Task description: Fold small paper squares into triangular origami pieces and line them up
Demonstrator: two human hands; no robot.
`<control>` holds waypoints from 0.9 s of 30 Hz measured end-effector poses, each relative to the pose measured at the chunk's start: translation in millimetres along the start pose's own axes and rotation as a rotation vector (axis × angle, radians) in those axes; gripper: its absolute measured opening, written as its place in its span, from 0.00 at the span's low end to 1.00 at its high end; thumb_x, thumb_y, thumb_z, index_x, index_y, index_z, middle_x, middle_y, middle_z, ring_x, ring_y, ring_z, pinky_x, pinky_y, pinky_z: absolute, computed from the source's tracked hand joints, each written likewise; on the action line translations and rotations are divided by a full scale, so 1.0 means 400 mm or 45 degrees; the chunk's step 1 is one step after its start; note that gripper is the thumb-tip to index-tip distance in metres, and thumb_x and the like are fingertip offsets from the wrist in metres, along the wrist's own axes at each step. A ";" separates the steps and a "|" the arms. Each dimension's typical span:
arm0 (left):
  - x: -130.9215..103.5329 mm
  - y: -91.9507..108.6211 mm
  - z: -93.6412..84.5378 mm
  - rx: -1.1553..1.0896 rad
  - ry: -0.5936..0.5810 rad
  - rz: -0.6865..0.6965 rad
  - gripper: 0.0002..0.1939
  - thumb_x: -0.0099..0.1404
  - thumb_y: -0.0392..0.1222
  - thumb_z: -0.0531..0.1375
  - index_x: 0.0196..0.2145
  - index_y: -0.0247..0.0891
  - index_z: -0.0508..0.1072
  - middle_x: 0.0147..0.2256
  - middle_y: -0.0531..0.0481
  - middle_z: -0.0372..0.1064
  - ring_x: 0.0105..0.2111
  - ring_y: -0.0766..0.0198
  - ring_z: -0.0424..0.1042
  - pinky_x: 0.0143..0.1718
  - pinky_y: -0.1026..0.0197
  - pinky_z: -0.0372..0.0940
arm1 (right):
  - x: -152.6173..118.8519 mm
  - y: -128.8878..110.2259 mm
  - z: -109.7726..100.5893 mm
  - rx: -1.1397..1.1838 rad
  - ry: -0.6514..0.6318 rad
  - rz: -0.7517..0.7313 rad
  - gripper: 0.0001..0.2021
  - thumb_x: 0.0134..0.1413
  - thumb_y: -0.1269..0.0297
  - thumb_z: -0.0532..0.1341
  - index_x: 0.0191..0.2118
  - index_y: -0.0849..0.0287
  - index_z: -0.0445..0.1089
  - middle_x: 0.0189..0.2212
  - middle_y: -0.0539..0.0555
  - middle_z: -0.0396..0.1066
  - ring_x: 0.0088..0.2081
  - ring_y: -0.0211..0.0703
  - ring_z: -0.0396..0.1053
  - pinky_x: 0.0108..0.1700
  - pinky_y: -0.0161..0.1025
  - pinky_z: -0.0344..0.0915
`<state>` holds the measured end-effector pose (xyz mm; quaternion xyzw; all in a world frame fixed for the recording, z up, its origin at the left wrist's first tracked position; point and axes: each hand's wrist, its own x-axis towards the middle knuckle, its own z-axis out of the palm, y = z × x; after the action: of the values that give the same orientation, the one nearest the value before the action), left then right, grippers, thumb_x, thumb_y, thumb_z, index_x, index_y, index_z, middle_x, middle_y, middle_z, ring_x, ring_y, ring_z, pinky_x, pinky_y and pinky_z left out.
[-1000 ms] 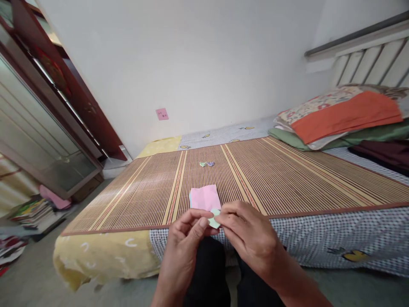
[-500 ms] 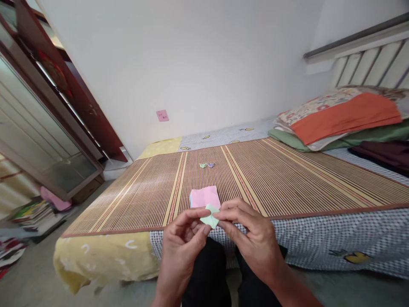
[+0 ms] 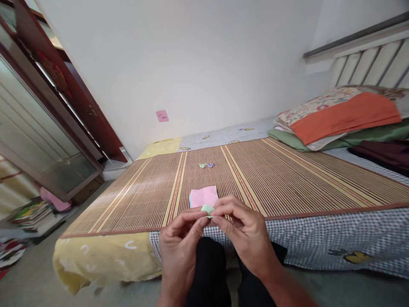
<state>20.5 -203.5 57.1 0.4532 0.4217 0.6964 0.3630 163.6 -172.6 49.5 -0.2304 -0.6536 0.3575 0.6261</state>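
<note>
Small green paper (image 3: 208,209), folded, sits right in the grip, its pale peak standing above the fingertips. Fine crease detail is too small for me to read, and the lower edge is partly hidden by the thumbs.

Grip: left hand (image 3: 179,249) is closed in a light pinch on one side of the paper, thumb against forefinger. Right hand (image 3: 251,232) pinches the opposite side, nearly no gap between its thumb and forefinger. The two thumbs almost meet.

Handling, my judgement: I want the left pinch as a steady anchor while the right does the fine work. Edges lined up first, pressure second; a crease set crooked is hard to undo in so small a piece. Pressing from the middle outward, soft pads, no tugging, or the thin paper may tear or skew.

Just beyond the grip, pink paper (image 3: 204,196) lies on the striped mat (image 3: 143,200). Farther out, a small green piece (image 3: 203,165) and a purple piece (image 3: 210,165) lie side by side. Below the grip, checked cloth (image 3: 319,234) drapes over the bed edge
</note>
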 end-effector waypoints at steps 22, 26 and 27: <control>0.009 -0.006 0.016 -0.044 0.124 -0.032 0.09 0.54 0.39 0.74 0.27 0.36 0.78 0.30 0.50 0.78 0.34 0.64 0.78 0.40 0.64 0.73 | 0.004 0.014 0.049 0.129 0.166 0.145 0.07 0.58 0.71 0.65 0.29 0.57 0.70 0.32 0.50 0.70 0.36 0.42 0.71 0.39 0.41 0.67; 0.013 -0.005 0.018 -0.043 0.137 -0.039 0.11 0.54 0.39 0.74 0.28 0.36 0.76 0.30 0.51 0.78 0.32 0.64 0.78 0.38 0.64 0.73 | 0.007 0.018 0.053 0.115 0.185 0.152 0.07 0.58 0.71 0.65 0.29 0.56 0.69 0.31 0.50 0.71 0.35 0.43 0.71 0.39 0.42 0.67; 0.013 -0.005 0.018 -0.043 0.138 -0.047 0.12 0.53 0.39 0.74 0.29 0.36 0.75 0.30 0.50 0.78 0.32 0.64 0.78 0.37 0.65 0.73 | 0.007 0.020 0.053 0.113 0.194 0.154 0.07 0.58 0.71 0.65 0.29 0.56 0.69 0.31 0.51 0.71 0.36 0.43 0.71 0.40 0.42 0.68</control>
<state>25.8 -196.2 58.7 0.4009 0.4372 0.7201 0.3601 141.2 -169.0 46.2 -0.2679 -0.5725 0.4045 0.6609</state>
